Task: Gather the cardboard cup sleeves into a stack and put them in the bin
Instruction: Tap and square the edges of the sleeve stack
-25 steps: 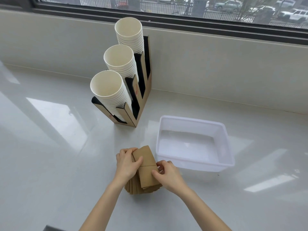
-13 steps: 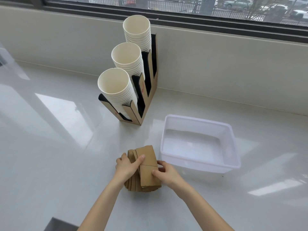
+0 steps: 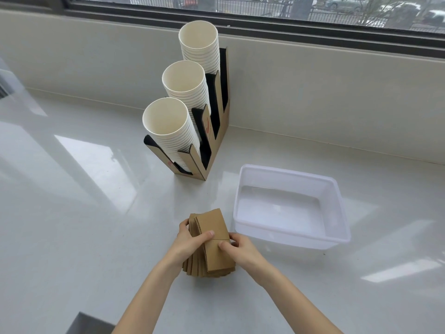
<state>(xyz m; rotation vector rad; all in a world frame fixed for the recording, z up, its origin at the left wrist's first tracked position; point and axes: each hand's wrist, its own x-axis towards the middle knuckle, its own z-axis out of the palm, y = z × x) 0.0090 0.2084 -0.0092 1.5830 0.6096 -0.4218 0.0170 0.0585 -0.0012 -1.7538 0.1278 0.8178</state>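
A stack of brown cardboard cup sleeves (image 3: 213, 227) lies on the white counter, its edges fanned out unevenly at the near end. My left hand (image 3: 190, 242) grips the stack's left side with the thumb across the top sleeve. My right hand (image 3: 240, 249) holds the right side, thumb pressed on top. Just to the right of the stack stands the translucent white plastic bin (image 3: 337, 213), with nothing inside it.
A cardboard holder (image 3: 212, 150) with three tilted columns of white paper cups (image 3: 168, 121) stands behind the stack, near the back wall. A window runs along the top. A dark object (image 3: 89, 325) shows at the counter's near edge.
Both hands keep hold of the sleeves. The lower sleeves have slid further out beyond the top one at the far and near ends; the view has shifted slightly.
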